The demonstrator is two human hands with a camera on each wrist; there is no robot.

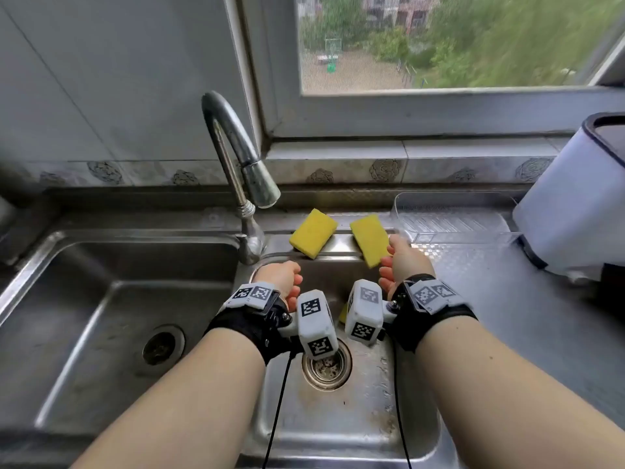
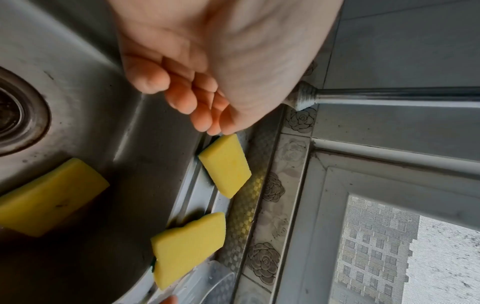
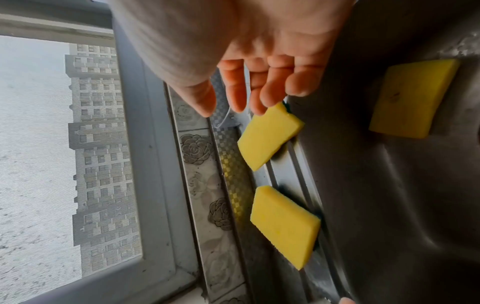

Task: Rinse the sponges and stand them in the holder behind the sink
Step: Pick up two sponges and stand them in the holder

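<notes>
While both our hands hang over the right basin, we go big to small. Sink (image 1: 416, 431): steel, two basins, faucet (image 1: 233, 157) at the back between them, no water running that we can see. Clear holder (image 1: 453, 214) sits on the sink's back rim toward the right corner, nothing in it. Three yellow sponges: left sponge (image 1: 314, 233) and right sponge (image 1: 369, 239) lie flat across the back rim, apart; third sponge (image 2: 49, 197) lies down in the right basin, mostly hidden in the head view. Right hand (image 1: 404, 262) is released, fingers loosely spread, fingertips (image 3: 259, 107) at the right sponge's near corner; touching or just short, cannot tell. Left hand (image 1: 282, 277) holds nothing, fingers loosely curled, just short of the left sponge.

Step, we judge: pick up the right sponge. Do it well: thumb under the overhanging near edge, fingers on top, lift clear of the rim, then under the spout. Faucet needs opening first, likely with the left.
</notes>
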